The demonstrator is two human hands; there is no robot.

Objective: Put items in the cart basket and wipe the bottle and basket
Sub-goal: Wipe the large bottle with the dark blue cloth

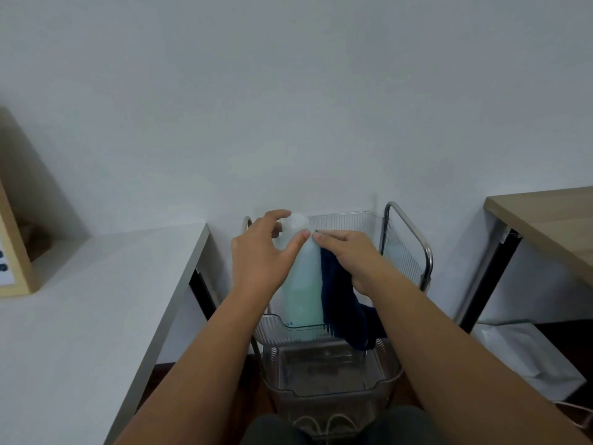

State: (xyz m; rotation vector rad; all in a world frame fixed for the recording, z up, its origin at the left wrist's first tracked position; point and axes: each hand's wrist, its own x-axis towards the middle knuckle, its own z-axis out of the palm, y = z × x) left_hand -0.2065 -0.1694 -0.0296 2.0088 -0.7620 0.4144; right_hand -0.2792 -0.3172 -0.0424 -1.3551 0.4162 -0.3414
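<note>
A tall pale green bottle (303,284) with a white cap stands upright in the clear top basket (353,221) of a metal-framed cart. My left hand (263,252) wraps around the bottle's upper part from the left, thumb near the cap. My right hand (349,255) holds a dark blue cloth (343,303) pressed against the bottle's right side; the cloth hangs down over the basket's front edge.
A lower clear basket (330,377) sits beneath on the cart. A white table (96,300) with a wooden frame (12,248) stands left, a wooden desk (552,220) right. The wall is right behind the cart. A white bag (526,354) lies on the floor at right.
</note>
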